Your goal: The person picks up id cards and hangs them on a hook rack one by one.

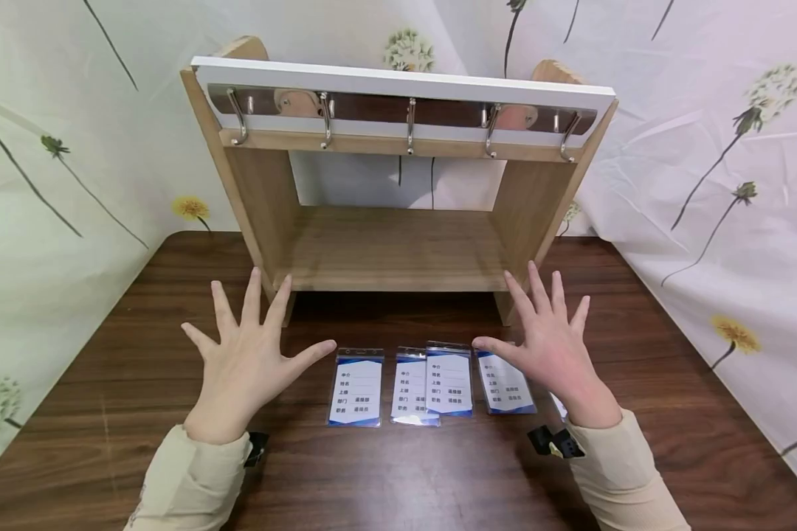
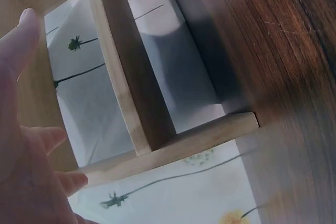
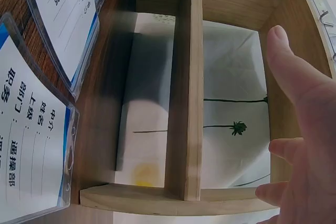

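My left hand (image 1: 246,361) is held over the table with fingers spread, holding nothing. Opposite it, my right hand (image 1: 558,350) is spread the same way, its thumb above a badge (image 1: 507,387). Several clear-sleeved ID badges with blue-and-white cards lie in a row between the hands. The leftmost badge (image 1: 355,391) lies beside my left thumb. Near the middle, one badge (image 1: 449,380) overlaps another badge (image 1: 408,391). A further badge (image 1: 558,404) is mostly hidden by my right wrist. In the right wrist view, a badge (image 3: 31,145) shows large below the rack.
Behind the badges stands a wooden rack (image 1: 398,251) with a shelf and side panels. Its white top board (image 1: 398,74) carries a metal strip with several hooks (image 1: 410,125). The brown wooden table (image 1: 385,479) meets floral fabric (image 1: 704,147) at the back and sides.
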`<state>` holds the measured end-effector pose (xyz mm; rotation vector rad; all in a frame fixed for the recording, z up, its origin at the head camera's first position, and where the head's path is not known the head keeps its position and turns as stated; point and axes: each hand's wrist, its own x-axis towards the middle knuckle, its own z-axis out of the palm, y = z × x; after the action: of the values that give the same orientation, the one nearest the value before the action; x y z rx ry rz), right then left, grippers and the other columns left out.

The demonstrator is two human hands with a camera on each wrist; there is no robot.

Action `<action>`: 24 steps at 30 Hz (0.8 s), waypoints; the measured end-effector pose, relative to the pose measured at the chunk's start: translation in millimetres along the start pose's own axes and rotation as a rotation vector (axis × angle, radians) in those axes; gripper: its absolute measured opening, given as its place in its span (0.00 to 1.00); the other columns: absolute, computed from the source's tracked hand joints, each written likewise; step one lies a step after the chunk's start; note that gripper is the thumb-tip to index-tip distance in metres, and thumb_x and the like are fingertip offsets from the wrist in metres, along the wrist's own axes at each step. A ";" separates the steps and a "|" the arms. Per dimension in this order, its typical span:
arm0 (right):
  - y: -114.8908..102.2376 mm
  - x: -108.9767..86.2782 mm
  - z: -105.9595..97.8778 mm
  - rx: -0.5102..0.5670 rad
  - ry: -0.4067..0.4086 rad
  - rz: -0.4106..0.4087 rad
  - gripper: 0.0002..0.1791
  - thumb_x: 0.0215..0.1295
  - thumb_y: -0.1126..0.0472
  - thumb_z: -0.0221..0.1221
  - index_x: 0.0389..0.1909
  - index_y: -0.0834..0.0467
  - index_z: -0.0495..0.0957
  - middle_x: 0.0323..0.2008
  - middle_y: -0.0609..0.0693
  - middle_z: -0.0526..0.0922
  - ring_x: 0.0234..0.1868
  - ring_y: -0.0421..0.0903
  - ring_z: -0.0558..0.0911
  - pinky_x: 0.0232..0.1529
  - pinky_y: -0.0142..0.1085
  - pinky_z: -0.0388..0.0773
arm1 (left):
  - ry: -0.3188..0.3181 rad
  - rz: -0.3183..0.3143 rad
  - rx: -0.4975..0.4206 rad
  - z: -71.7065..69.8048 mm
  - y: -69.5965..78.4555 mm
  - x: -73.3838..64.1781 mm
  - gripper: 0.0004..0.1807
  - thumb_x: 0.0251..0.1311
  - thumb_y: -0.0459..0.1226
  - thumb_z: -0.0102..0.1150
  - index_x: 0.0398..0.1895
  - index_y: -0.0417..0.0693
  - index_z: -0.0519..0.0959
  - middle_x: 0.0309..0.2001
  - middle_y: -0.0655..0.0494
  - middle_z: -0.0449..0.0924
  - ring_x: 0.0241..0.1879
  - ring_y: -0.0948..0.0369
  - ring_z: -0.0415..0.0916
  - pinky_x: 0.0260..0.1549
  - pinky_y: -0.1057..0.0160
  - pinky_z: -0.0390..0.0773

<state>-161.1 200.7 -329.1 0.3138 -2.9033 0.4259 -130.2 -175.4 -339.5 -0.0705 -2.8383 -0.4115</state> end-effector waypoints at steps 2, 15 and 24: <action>0.7 -0.4 0.3 0.005 -0.004 0.000 0.59 0.51 0.24 0.59 0.79 0.46 0.48 0.80 0.56 0.37 0.78 0.67 0.34 0.64 0.76 0.27 | 0.001 0.002 -0.005 0.8 -0.1 0.2 0.58 0.51 0.76 0.50 0.80 0.61 0.45 0.80 0.45 0.31 0.74 0.32 0.15 0.50 0.13 0.26; 2.3 -4.9 -2.8 0.113 -0.024 -0.017 0.57 0.54 0.29 0.62 0.79 0.48 0.47 0.80 0.55 0.39 0.78 0.67 0.37 0.66 0.75 0.28 | 0.033 0.031 -0.015 -2.2 -3.3 -3.1 0.59 0.51 0.74 0.53 0.80 0.63 0.41 0.80 0.43 0.34 0.75 0.32 0.19 0.53 0.14 0.30; 5.2 -8.5 -11.1 0.206 -0.053 -0.036 0.55 0.58 0.34 0.64 0.79 0.49 0.47 0.80 0.55 0.42 0.79 0.64 0.39 0.68 0.72 0.29 | 0.043 0.014 -0.037 -12.2 -6.4 -0.8 0.60 0.51 0.74 0.54 0.80 0.60 0.41 0.80 0.45 0.34 0.76 0.35 0.19 0.56 0.15 0.34</action>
<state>-152.5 210.5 -321.8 0.4132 -2.9040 0.7240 -126.8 -185.0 -330.2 -0.0877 -2.7866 -0.4568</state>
